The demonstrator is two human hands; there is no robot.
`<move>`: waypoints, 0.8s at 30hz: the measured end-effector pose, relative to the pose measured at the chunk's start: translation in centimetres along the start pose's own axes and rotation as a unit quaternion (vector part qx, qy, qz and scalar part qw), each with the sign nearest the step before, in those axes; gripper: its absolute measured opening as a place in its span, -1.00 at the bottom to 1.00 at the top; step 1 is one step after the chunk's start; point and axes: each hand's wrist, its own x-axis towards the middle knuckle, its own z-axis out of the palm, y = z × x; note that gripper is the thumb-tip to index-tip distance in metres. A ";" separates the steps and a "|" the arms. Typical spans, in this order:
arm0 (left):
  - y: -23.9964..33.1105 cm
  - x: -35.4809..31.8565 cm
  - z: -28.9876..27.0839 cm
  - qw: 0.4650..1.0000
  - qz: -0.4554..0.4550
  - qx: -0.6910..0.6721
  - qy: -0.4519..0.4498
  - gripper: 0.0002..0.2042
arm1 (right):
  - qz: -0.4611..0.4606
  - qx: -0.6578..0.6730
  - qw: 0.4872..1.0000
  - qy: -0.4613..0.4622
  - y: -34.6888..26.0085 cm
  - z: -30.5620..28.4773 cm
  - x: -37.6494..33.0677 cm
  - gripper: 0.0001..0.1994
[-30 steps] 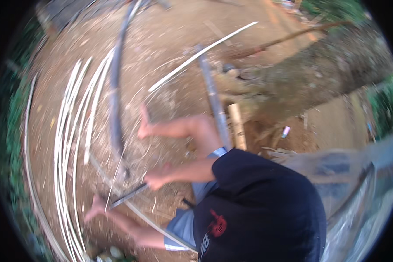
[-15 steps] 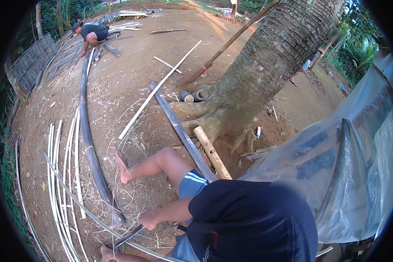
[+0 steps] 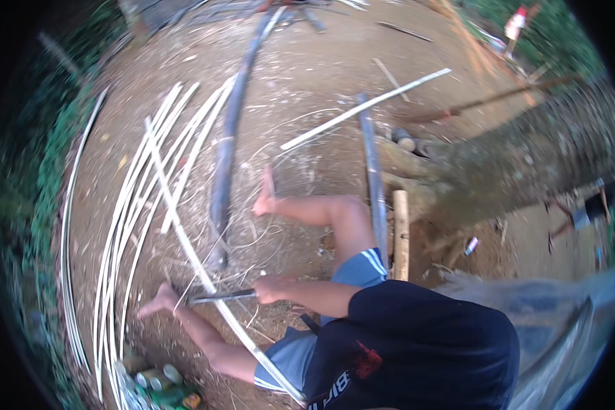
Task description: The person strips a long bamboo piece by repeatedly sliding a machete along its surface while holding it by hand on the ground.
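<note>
My right hand [image 3: 272,289] is closed round the handle of a long knife [image 3: 219,296]. The dark blade points left, toward my left foot [image 3: 162,299], and crosses a long pale bamboo strip [image 3: 191,256]. Slanting down between my legs, the strip ends near my shirt at the lower edge. Whether the blade's edge touches it is blurred. My left hand is out of sight. Thin curled shavings [image 3: 253,236] lie around my right foot [image 3: 266,195].
Several split strips [image 3: 126,205] lie at left beside a dark bamboo pole [image 3: 227,157]. Another pole [image 3: 372,164] and a cut bamboo piece [image 3: 401,232] lie near the tree trunk [image 3: 526,157]. Bottles [image 3: 160,379] stand at lower left. Another person [image 3: 588,212] is at far right.
The view has swung, so the scene sits further right and tilted. The knife still crosses the strip, which now shows a paler face. My right hand keeps its grip.
</note>
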 end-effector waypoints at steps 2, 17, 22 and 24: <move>-1.0 -3.6 -0.1 1.000 -0.026 -0.010 0.014 -0.47 | 0.013 -0.015 1.000 -0.008 0.7 0.8 1.1 -0.77; -3.6 -2.0 7.6 0.984 -0.041 -0.115 -0.126 -0.54 | -0.085 -0.050 0.992 -0.074 0.5 0.1 2.9 -0.80; 1.4 1.5 7.2 0.772 -0.304 -0.458 -0.318 -0.57 | -0.036 -0.083 0.996 0.015 1.5 -0.1 2.2 -0.68; -0.1 0.4 7.3 0.793 -0.309 -0.421 -0.314 -0.60 | -0.040 -0.122 0.992 -0.010 0.2 -0.6 0.5 -0.71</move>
